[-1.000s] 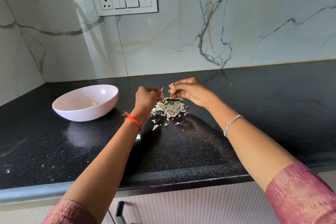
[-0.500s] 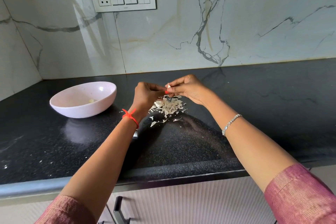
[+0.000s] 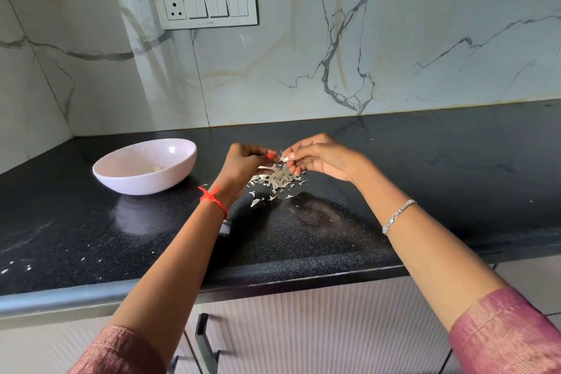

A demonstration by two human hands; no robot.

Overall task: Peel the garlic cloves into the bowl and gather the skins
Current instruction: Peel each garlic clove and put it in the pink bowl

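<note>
Pale clove [image 3: 283, 158]: being pinched between both hands' fingertips, at the grip's centre.
Right hand [image 3: 321, 158]: curling its fingers round the clove, steadying it.
Left hand [image 3: 243, 162]: nipping the clove's loose skin from the grip's left; short outward tugs would be serving best.
Skins [image 3: 277, 179]: lying heaped directly beneath the grip.
Bowl [image 3: 145, 182]: sitting well left of the grip.

Black countertop [image 3: 425, 179]: pink bowl [image 3: 145, 167] left, garlic skins [image 3: 277, 181] centre.
</note>
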